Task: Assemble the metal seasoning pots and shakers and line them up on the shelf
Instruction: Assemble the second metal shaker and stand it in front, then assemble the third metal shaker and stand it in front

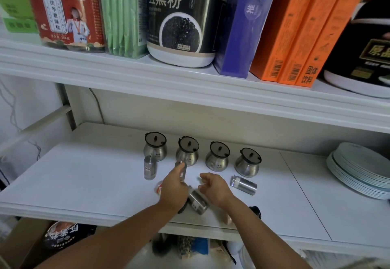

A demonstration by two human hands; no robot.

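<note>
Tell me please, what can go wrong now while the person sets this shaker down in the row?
1. The left hand holds a shaker close in front of the second pot; a push forward could knock that pot out of line.
2. A shaker lying on its side sits between the wrists near the shelf edge; either arm might roll it off.
3. The right hand is empty, so nothing steadies the upright shaker nearby.

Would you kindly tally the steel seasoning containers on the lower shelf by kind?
Round-bellied steel pots with dark lids, standing in the back row: 4
Slim steel cylinder shakers standing, one free, one in the left hand's grip: 2
Steel cylinder shakers lying on their sides: 2
Total: 8
</note>
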